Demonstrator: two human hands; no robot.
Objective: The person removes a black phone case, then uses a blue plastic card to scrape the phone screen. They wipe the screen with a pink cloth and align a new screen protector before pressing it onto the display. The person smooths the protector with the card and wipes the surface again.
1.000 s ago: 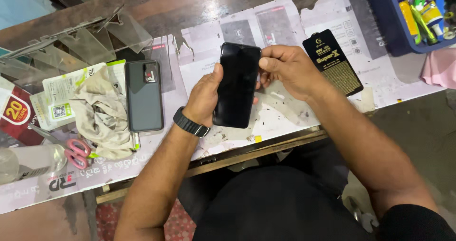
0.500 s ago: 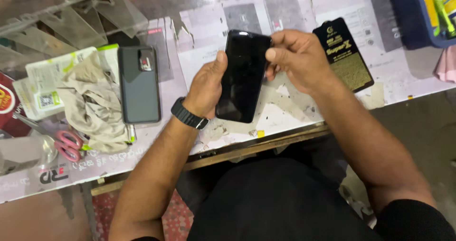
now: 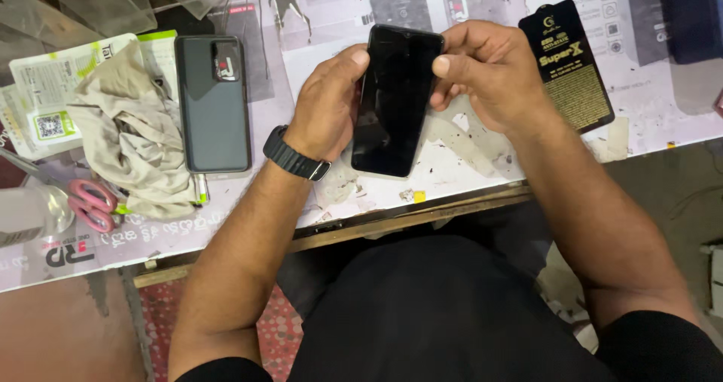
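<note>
A black smartphone (image 3: 393,100) with a dark screen is held upright over the counter between both hands. My left hand (image 3: 325,103), with a black watch on its wrist, grips the phone's left edge. My right hand (image 3: 489,73) pinches the phone's upper right edge with thumb and fingers. A black and gold flat package (image 3: 566,64) lies just right of my right hand.
A grey phone (image 3: 213,102) lies face down at the left, next to a crumpled beige cloth (image 3: 132,133). Pink-handled scissors (image 3: 89,203) and a white leaflet (image 3: 53,88) sit further left. The counter's front edge (image 3: 392,220) runs below the hands.
The view has shifted so that the counter sits higher in frame. Both hands keep hold of the black phone, and my right fingers have slid up to its top right edge.
</note>
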